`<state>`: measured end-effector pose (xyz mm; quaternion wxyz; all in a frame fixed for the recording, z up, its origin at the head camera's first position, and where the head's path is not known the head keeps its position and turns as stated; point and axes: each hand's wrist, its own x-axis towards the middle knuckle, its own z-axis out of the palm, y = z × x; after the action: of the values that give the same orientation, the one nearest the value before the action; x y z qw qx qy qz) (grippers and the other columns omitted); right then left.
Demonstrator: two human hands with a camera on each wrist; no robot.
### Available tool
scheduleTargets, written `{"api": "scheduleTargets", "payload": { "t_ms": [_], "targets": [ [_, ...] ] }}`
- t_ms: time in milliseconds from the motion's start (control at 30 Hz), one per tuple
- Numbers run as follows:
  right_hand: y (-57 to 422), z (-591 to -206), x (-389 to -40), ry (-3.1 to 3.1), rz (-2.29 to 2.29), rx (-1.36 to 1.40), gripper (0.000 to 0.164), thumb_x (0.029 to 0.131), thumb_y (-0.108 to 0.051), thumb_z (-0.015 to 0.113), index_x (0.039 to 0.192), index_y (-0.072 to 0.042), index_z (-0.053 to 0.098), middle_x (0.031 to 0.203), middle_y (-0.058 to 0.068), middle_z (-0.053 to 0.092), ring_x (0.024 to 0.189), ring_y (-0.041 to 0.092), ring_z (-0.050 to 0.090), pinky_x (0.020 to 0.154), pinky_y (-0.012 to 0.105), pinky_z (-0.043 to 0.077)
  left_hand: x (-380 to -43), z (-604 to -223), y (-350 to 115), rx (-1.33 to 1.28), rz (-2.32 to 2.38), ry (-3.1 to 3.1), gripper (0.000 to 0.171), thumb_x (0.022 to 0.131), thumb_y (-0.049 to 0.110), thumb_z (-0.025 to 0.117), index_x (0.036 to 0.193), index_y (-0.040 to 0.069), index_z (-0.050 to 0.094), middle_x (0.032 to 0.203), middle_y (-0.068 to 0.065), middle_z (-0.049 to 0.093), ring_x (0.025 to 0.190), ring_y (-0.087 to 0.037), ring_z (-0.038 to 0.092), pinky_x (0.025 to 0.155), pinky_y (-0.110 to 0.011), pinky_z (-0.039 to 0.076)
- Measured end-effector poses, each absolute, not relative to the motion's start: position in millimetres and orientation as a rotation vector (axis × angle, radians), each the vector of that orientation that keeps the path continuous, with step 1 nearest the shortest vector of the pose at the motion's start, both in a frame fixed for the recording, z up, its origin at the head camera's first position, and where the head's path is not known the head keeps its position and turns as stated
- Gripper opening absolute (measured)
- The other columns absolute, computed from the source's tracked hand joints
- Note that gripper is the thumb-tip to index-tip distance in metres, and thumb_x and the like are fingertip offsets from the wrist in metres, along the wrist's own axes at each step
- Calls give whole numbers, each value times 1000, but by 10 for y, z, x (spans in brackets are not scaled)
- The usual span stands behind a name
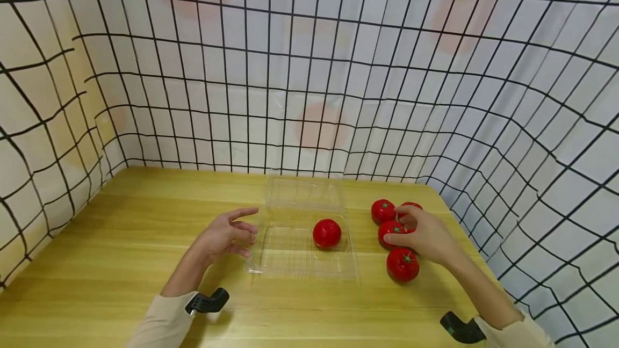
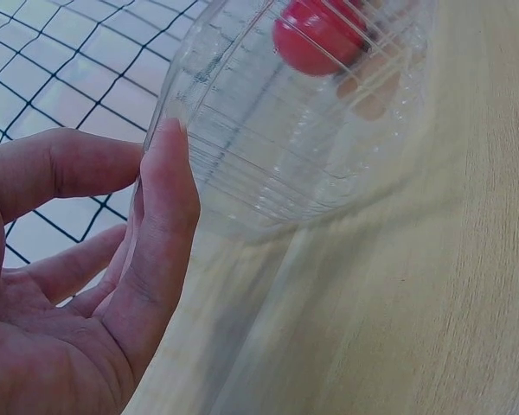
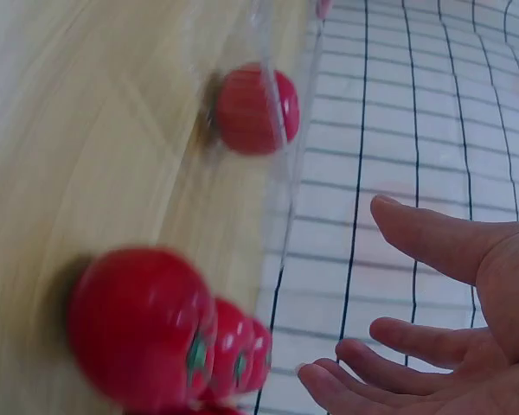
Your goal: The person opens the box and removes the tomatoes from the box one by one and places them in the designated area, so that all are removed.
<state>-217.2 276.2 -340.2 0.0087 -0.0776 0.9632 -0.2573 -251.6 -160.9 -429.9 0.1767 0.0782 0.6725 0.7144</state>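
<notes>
A clear plastic clamshell box [image 1: 285,265] lies on the table, its lid [image 1: 304,192] folded back toward the wall. One red tomato [image 1: 326,233] sits in the right part of the box. My left hand [image 1: 227,238] is at the box's left side, fingers apart; in the left wrist view its fingertips are right at the clear rim [image 2: 160,104]. To the right of the box is a cluster of several tomatoes [image 1: 403,266]. Over this cluster hovers my right hand [image 1: 427,235], thumb and fingers spread, partly hiding the tomatoes behind. The right wrist view shows nothing in its fingers.
The yellow wood-grain table [image 1: 121,230] runs back to a white sheet wall with a black grid [image 1: 309,79]. Similar grid walls enclose the left and right sides. Both wrists carry a black camera mount [image 1: 208,302].
</notes>
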Motion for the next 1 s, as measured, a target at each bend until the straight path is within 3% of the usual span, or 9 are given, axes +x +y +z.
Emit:
{"api": "scheduleTargets", "payload": {
  "t_ms": [300,1000],
  "targets": [
    [2322,-3467,-2337,2985,-972,-344,74,85,-39,81,144,-7,52,129,17,64,120,36,61,99,54,54,-2518,-4307,-1596,230,2034,1862,78,88,-8,63,158,2,30,102,-11,64,78,-17,65,62,-34,63],
    [1650,-3726,-2592,2862,-1219,-470,61,83,-26,82,139,-11,61,137,20,61,122,42,59,101,54,53,-2532,-4316,-1621,243,2034,1871,78,88,-7,63,158,0,28,100,-12,64,78,-18,65,63,-36,64]
  ]
}}
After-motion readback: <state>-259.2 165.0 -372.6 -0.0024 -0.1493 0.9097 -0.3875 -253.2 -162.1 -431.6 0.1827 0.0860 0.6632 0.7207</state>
